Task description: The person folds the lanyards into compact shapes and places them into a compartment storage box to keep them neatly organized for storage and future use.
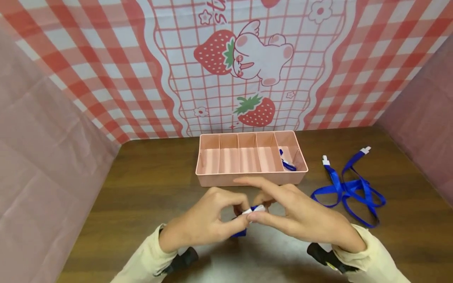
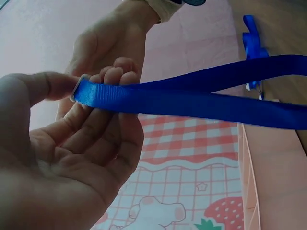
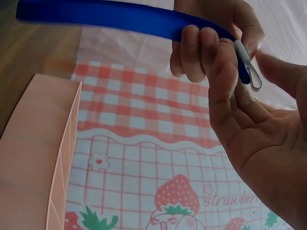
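Note:
Both hands meet in front of the pink tray, over a blue lanyard (image 2: 158, 101) with a white plastic clip (image 3: 247, 62). My left hand (image 1: 209, 216) pinches the clip end between thumb and fingers. From the other side my right hand (image 1: 301, 216) pinches the same clip, its thumb on it and its index finger stretched out above. The flat blue strap (image 3: 110, 18) runs away from the fingers in both wrist views. In the head view most of the strap is hidden under the hands; a short bit of it shows below the left fingertips.
Behind the hands stands the pink divided tray (image 1: 252, 180); its rightmost compartment holds a small blue and white item (image 1: 288, 164). Another blue lanyard (image 1: 348, 188) with two white clips lies looped on the table, right of the tray. A strawberry-print cloth (image 1: 141, 78) hangs behind.

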Demonstrator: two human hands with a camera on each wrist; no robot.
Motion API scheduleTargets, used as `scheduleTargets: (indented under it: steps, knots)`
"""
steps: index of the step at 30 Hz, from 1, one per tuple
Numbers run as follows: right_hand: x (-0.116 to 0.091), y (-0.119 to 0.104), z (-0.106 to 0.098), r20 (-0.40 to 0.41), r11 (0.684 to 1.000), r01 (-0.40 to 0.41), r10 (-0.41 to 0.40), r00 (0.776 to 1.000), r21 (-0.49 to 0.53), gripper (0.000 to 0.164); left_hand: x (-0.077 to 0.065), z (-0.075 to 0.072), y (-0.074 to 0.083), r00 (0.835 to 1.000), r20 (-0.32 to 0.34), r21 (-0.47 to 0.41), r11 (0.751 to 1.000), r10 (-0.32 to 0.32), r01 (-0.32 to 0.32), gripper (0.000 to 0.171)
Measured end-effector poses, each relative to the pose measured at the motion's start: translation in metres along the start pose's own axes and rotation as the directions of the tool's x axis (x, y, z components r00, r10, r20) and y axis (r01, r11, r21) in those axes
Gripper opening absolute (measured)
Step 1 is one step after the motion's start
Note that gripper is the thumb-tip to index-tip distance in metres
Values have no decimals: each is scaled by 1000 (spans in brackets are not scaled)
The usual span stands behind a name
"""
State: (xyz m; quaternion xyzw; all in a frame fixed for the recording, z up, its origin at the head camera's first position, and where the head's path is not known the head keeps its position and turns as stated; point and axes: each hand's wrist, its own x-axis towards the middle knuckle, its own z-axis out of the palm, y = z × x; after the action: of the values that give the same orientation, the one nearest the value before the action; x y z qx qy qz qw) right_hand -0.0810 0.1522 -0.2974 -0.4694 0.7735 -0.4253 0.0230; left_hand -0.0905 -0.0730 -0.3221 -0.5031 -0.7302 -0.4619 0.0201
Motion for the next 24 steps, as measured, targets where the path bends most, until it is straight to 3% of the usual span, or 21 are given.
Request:
scheduleTargets:
  steps: [5, 10, 14, 16, 21, 24]
  knots:
    - [1, 1, 0, 3, 999, 29, -30, 1000, 20, 57, 0, -3, 1, 999, 33, 48, 999, 10, -12, 19]
    - [0, 0, 0, -21, 998, 26, -25, 999, 49, 59, -4, -6, 3, 997, 47, 28, 998, -55, 54, 15]
    - [-1, -1, -1, -80, 1000, 4, -2, 997, 27, 59, -5, -4, 4, 992, 64, -2, 994, -110, 111, 33]
    - [-1, -2, -1, -103, 1000, -4, 3, 995, -5, 55, -5, -2, 5, 991, 55, 24, 992, -121, 120, 33]
    - [0, -2, -2, -143, 996, 3, -16, 990, -90, 46, -3, -1, 5, 998, -11, 135, 989, -65, 66, 5]
    - [-2, -3, -2, -157, 993, -4, -15, 988, -120, 44, -3, -3, 5, 999, -21, 113, 993, -39, 41, 9]
